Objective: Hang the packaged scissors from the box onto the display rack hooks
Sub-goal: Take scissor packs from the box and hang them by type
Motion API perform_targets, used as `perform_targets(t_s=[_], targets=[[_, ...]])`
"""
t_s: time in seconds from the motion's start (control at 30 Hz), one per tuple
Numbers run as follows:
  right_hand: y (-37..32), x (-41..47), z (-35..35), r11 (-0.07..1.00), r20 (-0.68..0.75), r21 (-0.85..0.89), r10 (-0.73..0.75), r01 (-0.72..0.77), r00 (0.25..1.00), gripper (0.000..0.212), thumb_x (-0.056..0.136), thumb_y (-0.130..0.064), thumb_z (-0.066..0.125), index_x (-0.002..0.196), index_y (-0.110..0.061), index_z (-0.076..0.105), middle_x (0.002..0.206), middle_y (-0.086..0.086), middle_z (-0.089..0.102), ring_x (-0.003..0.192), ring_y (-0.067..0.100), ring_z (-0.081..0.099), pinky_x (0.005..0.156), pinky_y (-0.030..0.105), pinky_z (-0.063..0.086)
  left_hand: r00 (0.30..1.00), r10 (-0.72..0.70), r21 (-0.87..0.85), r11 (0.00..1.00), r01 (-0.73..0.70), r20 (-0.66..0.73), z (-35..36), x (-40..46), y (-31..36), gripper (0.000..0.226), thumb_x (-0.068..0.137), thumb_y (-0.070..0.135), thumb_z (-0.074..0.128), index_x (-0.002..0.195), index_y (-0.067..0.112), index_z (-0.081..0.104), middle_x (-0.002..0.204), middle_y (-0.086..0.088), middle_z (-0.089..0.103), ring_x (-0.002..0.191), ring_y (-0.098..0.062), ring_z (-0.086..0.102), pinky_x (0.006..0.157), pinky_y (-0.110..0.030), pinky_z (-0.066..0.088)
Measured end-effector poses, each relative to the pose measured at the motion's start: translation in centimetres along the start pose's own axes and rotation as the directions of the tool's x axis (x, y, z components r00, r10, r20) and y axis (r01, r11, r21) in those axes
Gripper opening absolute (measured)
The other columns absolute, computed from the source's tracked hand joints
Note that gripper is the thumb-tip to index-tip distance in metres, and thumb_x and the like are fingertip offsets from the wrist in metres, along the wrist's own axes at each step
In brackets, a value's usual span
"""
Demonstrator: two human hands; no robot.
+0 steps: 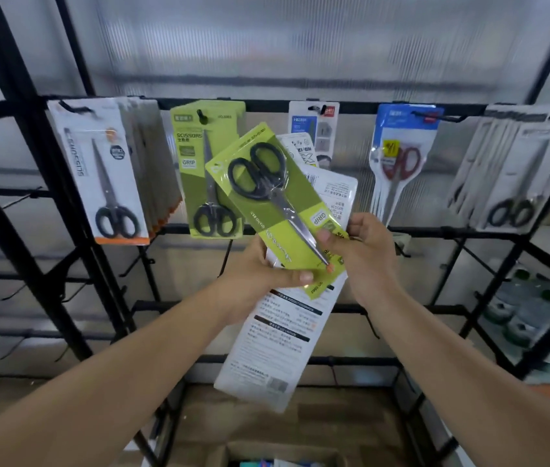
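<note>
Head view: green scissors pack [277,210] is gripped at its lower end by left hand [260,274] and right hand [364,254], long axis slanting up-left toward matching green hook [202,116].

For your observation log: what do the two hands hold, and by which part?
Both hands, left hand and right hand, grip the green-carded black-handled scissors pack by its blade-tip end, with white packs behind.
</note>
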State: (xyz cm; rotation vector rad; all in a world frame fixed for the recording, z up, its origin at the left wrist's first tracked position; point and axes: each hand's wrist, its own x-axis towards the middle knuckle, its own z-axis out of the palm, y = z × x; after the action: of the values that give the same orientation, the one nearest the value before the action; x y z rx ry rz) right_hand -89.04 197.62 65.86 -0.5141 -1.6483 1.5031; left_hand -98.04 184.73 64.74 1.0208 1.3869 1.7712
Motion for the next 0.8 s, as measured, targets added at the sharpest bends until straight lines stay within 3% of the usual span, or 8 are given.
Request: perform_targets(t_s=[0.17,0.33,0.4,0.43,0.53,0.67,0.73,0.8], targets=[[0.3,0.3,-0.5,0.998,-0.037,0.008,-0.060,0.060,0.998,0.023,0.075,-0.010,0.076,0.075,-0.020,0.056,0.068,-0.009,0.061,0.047,-0.006,0.055,0.042,0.009,0.039,1.000,-0.007,0.064,0.998,0.009,-0.025,-0.3,0.7,-0.2,0.070,0.067,-0.026,0.063,0.109,0.028,0.049,0.096,0.011,0.072,0.095,-0.012,0.067,0.074,-0.028,0.057],[1.0,0.5,-0.6,0.984,-0.024,-0.171,0.047,-0.050,0.999,0.036,0.077,-0.044,0.070,0.075,-0.012,0.053,0.053,-0.013,0.054,0.048,-0.002,0.050,0.044,0.007,0.037,0.991,0.036,0.072,0.997,-0.027,-0.128,-0.1,1.3,-0.5,0.065,0.069,-0.022,0.065,0.117,0.019,0.049,0.106,0.001,0.070,0.098,-0.013,0.067,0.077,-0.027,0.056],[1.0,0.7,-0.9,0.987,0.000,-0.105,0.123,-0.123,0.992,0.035,0.079,-0.039,0.070,0.076,-0.007,0.056,0.069,0.000,0.062,0.065,0.015,0.058,0.061,0.024,0.051,0.987,0.042,0.093,0.995,-0.028,-0.153,0.0,1.3,-0.4,0.064,0.071,-0.021,0.065,0.120,0.016,0.047,0.112,-0.003,0.067,0.103,-0.016,0.065,0.083,-0.030,0.055],[0.8,0.7,-1.0,0.988,-0.014,-0.073,0.138,-0.138,0.990,0.030,0.080,-0.032,0.071,0.073,-0.008,0.055,0.073,0.004,0.062,0.069,0.020,0.056,0.066,0.031,0.050,0.987,0.045,0.097,0.995,-0.030,-0.155,0.0,1.3,-0.4,0.062,0.071,-0.021,0.064,0.119,0.016,0.048,0.112,-0.004,0.067,0.102,-0.016,0.065,0.084,-0.030,0.055],[0.6,0.7,-1.1,0.988,-0.097,0.040,0.149,-0.146,0.984,0.025,0.082,-0.016,0.070,0.067,-0.012,0.051,0.073,0.008,0.057,0.070,0.020,0.048,0.062,0.028,0.041,0.988,0.037,0.106,0.994,-0.021,-0.152,0.1,1.2,-0.4,0.054,0.073,-0.021,0.062,0.114,0.013,0.050,0.104,-0.005,0.068,0.095,-0.018,0.067,0.081,-0.031,0.056],[-0.1,1.6,-2.7,0.952,-0.162,0.271,0.193,-0.144,0.968,0.016,0.088,-0.008,0.061,0.075,-0.018,0.059,0.079,0.004,0.061,0.072,0.020,0.057,0.063,0.032,0.052,0.979,-0.056,0.069,0.995,0.071,-0.197,-0.7,0.7,-0.3,0.034,0.077,-0.013,0.062,0.110,-0.008,0.056,0.090,-0.012,0.072,0.082,-0.028,0.068,0.063,-0.029,0.056],[-0.2,2.3,-4.2,0.955,-0.158,0.269,0.175,-0.128,0.972,0.018,0.089,-0.008,0.058,0.077,-0.021,0.061,0.082,0.004,0.062,0.076,0.022,0.057,0.068,0.039,0.051,0.972,-0.058,0.030,0.997,0.067,-0.227,-1.5,0.5,0.1,0.045,0.076,-0.013,0.062,0.118,0.000,0.054,0.096,-0.011,0.071,0.085,-0.026,0.069,0.064,-0.031,0.056],[-0.2,3.1,-5.5,0.974,-0.161,0.210,0.118,-0.083,0.980,0.021,0.089,-0.006,0.057,0.077,-0.023,0.063,0.073,-0.004,0.065,0.069,0.013,0.059,0.062,0.030,0.052,0.975,-0.046,0.014,0.999,0.051,-0.219,-2.3,0.0,0.6,0.060,0.071,-0.009,0.064,0.126,0.008,0.048,0.108,-0.012,0.068,0.094,-0.028,0.067,0.070,-0.035,0.056]])
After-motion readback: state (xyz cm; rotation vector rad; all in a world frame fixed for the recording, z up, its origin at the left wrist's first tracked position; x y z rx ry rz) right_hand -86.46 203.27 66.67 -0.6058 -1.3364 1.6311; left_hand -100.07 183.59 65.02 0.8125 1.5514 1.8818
